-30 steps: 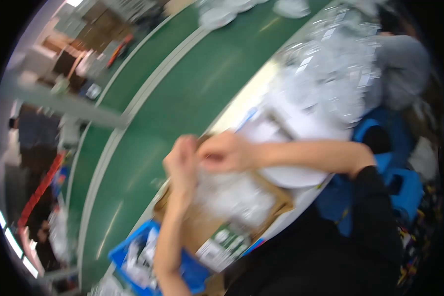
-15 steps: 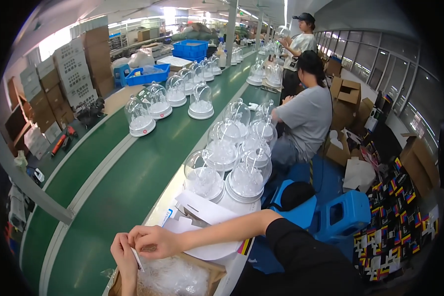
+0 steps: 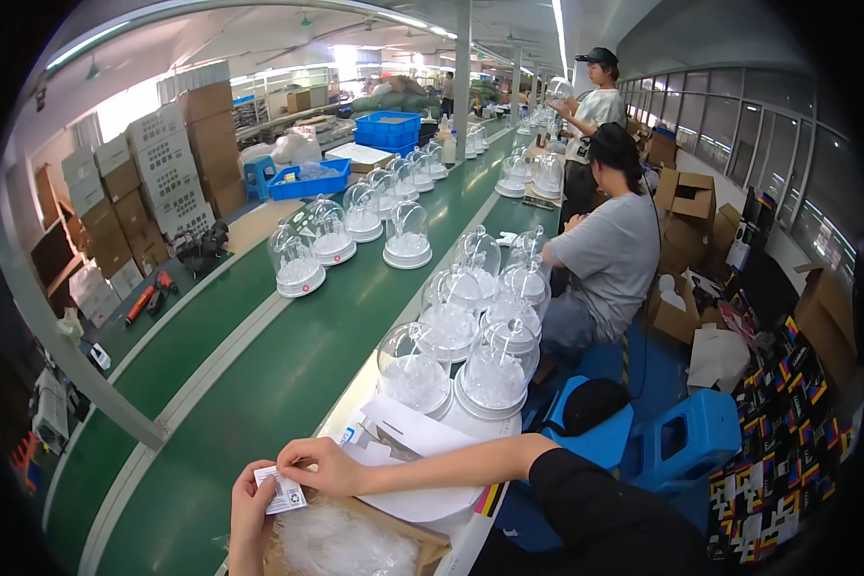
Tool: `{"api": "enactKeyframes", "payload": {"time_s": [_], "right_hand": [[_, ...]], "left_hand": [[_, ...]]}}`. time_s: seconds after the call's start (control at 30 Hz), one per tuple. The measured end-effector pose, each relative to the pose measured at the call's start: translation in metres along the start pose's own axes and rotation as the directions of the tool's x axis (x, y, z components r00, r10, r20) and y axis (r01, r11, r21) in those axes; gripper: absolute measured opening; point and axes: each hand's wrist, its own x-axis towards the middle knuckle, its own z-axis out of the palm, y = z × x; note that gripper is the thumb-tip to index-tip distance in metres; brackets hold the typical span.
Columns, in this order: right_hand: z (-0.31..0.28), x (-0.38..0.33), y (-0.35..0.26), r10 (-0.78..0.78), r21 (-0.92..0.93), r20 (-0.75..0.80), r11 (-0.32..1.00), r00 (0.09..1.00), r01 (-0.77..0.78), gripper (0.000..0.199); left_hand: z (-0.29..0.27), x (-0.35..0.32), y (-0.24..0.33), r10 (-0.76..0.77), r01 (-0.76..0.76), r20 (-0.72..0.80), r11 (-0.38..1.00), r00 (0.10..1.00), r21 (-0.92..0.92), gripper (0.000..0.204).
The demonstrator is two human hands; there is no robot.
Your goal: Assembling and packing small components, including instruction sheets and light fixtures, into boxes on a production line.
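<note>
A small white printed label [image 3: 282, 493] is pinched between the thumb and fingers of my left hand [image 3: 252, 511], its printed face up. My right hand [image 3: 323, 468] reaches across from the right, with thumb and fingers closed at the label's upper corner; their tips are partly hidden. Both hands hover over the rim of an open cardboard box [image 3: 436, 551]. Inside it lies a mass of clear and white stringy or plastic material [image 3: 350, 543]. Just beyond my right forearm, a white paper sheet or flattened carton [image 3: 418, 428] rests on the table.
Several clear domes on white round bases [image 3: 490, 379] crowd the table ahead. More domes [image 3: 300, 267] stand along the green conveyor [image 3: 288, 355]. A seated person in grey [image 3: 605, 245] and a standing person [image 3: 595, 106] work on the right, beyond blue stools [image 3: 686, 437].
My hands have shifted slightly right and turned, so the label, seen edge-on before, now faces up. The view has tilted a little, moving the scene right and down.
</note>
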Motion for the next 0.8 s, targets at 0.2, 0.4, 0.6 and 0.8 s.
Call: {"api": "enactKeyframes", "payload": {"time_s": [0.2, 0.4, 0.6, 0.8], "right_hand": [[0.0, 0.004, -0.002, 0.112, 0.148, -0.031, 0.983, 0.993, -0.106, 0.01], [-0.005, 0.004, -0.005, 0.231, 0.199, -0.065, 0.956, 0.971, -0.214, 0.009], [0.002, 0.0, -0.001, 0.102, 0.016, 0.043, 0.995, 0.994, -0.103, 0.007], [-0.002, 0.003, -0.006, 0.223, 0.165, 0.076, 0.958, 0.972, -0.233, 0.006]], "left_hand": [[0.002, -0.004, -0.006, -0.044, 0.044, 0.012, 0.999, 0.999, 0.002, 0.031], [0.014, -0.007, 0.017, 0.119, -0.118, -0.148, 0.993, 0.982, 0.013, 0.027], [-0.005, -0.002, 0.001, 0.145, -0.135, -0.139, 0.988, 0.98, 0.079, 0.022], [-0.001, -0.003, -0.002, 0.11, -0.098, -0.114, 0.99, 0.987, 0.104, 0.017]]}}
